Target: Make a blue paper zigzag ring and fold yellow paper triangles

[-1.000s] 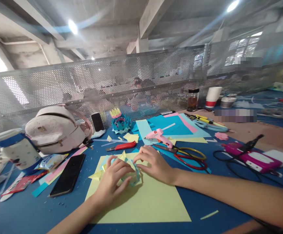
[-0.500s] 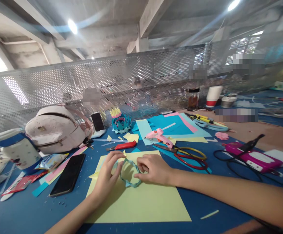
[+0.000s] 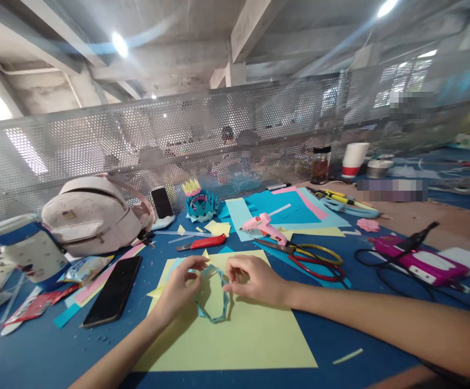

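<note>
A light-blue folded paper ring (image 3: 214, 320) stands over a pale yellow paper sheet (image 3: 235, 346), its lower edge near the sheet. My left hand (image 3: 180, 286) pinches the ring's left side, with thumb and fingers curled. On the opposite side, my right hand (image 3: 255, 281) grips the ring between thumb and bent fingers. Part of the ring's rim is hidden behind the fingertips. Just beyond my hands lie a red utility knife (image 3: 208, 242), a pink hot glue gun (image 3: 265, 227) and scissors (image 3: 316, 262) with red and yellow handles.
A blue paper crown (image 3: 200, 208) and blue sheets (image 3: 279, 208) lie farther back. Left are a black phone (image 3: 112, 292), a backpack (image 3: 89, 216) and a large cup (image 3: 32, 254). At right, a magenta device (image 3: 425, 262) trails black cable. A perforated metal screen (image 3: 202, 124) borders the table.
The paper ring has shifted slightly toward me and looks more elongated. My left fingers have curled closer together, and my right fingers have shifted a little on the rim.
</note>
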{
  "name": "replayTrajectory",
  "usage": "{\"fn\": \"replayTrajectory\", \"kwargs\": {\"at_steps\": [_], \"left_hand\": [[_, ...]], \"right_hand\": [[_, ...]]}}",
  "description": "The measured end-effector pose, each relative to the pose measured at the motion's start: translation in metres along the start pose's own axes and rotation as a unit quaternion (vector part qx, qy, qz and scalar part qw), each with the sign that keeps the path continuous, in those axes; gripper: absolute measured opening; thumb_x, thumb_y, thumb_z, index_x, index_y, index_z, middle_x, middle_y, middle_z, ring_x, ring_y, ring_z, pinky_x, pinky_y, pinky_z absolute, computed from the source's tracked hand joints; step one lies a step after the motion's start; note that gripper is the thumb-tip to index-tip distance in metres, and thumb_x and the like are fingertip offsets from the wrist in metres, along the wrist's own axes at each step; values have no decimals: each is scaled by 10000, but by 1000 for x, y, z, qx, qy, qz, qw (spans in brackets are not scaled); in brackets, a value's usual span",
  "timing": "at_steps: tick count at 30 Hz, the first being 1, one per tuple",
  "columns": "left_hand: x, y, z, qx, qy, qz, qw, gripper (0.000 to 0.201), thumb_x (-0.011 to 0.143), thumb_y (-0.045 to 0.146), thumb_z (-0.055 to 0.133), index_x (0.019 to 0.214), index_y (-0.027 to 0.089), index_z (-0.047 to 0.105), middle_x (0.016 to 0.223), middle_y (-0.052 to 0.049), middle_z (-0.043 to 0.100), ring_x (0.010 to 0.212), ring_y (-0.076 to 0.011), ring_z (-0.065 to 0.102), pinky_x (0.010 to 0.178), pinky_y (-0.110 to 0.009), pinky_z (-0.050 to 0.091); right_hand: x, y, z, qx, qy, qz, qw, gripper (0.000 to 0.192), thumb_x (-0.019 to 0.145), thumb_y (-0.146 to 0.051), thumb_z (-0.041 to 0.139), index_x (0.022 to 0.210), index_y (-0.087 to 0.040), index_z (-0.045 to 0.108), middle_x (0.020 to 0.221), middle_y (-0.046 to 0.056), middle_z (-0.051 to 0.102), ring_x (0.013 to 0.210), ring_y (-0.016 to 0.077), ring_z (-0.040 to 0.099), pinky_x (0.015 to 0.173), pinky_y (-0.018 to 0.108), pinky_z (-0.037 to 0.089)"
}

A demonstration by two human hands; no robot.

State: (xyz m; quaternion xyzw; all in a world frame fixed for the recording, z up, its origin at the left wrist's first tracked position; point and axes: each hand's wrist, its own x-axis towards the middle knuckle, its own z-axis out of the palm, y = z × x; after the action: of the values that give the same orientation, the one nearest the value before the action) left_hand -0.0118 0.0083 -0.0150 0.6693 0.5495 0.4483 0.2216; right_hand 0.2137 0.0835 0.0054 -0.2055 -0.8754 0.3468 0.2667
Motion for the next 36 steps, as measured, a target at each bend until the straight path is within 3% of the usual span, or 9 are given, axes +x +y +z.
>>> {"fn": "replayTrajectory", "kwargs": {"at_steps": [4, 9, 14, 19, 24, 29, 32, 36], "left_hand": [[-2, 9, 0, -11, 24, 18, 999, 241, 874, 188, 531, 1071, 213, 667, 1044, -63, 668, 993, -187, 642, 774, -290, 568], [-7, 27, 3, 36, 52, 77, 995, 288, 871, 120, 483, 1061, 245, 661, 1042, -48, 633, 989, -181, 626, 770, -283, 540], [-10, 31, 5, 71, 80, 105, 989, 435, 794, 27, 448, 1111, 260, 633, 1100, -60, 595, 1022, -199, 609, 771, -297, 524], [-10, 30, 4, 97, 104, 118, 983, 510, 735, -16, 419, 1120, 253, 618, 1161, -77, 555, 1136, -231, 564, 807, -317, 521], [-13, 33, 7, 118, 126, 127, 977, 537, 761, -31, 394, 1139, 277, 620, 1217, -86, 523, 1176, -241, 541, 847, -349, 520], [-16, 35, 6, 131, 87, 135, 978, 464, 792, 7, 440, 1134, 269, 611, 1229, -83, 568, 1201, -260, 536, 991, -443, 453], [-16, 31, 4, 132, 59, 108, 984, 341, 834, 83, 499, 1091, 265, 627, 1137, -56, 663, 1112, -259, 597, 964, -440, 463], [-14, 23, 5, 78, 21, 54, 995, 214, 897, 213, 552, 1074, 252, 666, 1042, -38, 727, 949, -223, 663, 848, -361, 521]], "right_hand": [[1, -2, 1, 106, -7, 26, 994, 343, 935, -516, 581, 887, -176, 586, 820, 10, 619, 740, 145, 560, 645, 245, 405], [-1, -6, 7, 283, -99, 55, 952, 408, 938, -558, 573, 937, -151, 608, 863, 49, 664, 809, 165, 624, 760, 289, 476], [-5, -10, 12, 345, -126, 70, 927, 392, 828, -514, 741, 930, -150, 632, 895, 51, 690, 851, 166, 651, 772, 280, 497], [-6, -18, 10, 401, -138, 87, 901, 465, 843, -578, 698, 979, -146, 597, 980, 93, 697, 829, 152, 641, 672, 240, 466], [-9, -25, 12, 439, -184, 97, 874, 516, 804, -535, 765, 1082, -171, 527, 993, 92, 704, 882, 167, 648, 717, 251, 451], [-7, -22, 9, 431, -107, 103, 890, 445, 826, -489, 754, 1085, -166, 592, 903, 28, 649, 854, 156, 625, 798, 288, 441], [-2, -15, 4, 406, -59, 108, 905, 405, 831, -500, 729, 1027, -158, 636, 851, -1, 569, 777, 131, 528, 750, 272, 392], [3, -6, 1, 401, -43, 109, 909, 389, 841, -528, 690, 925, -152, 635, 752, -29, 476, 698, 116, 416, 695, 264, 326]]}}
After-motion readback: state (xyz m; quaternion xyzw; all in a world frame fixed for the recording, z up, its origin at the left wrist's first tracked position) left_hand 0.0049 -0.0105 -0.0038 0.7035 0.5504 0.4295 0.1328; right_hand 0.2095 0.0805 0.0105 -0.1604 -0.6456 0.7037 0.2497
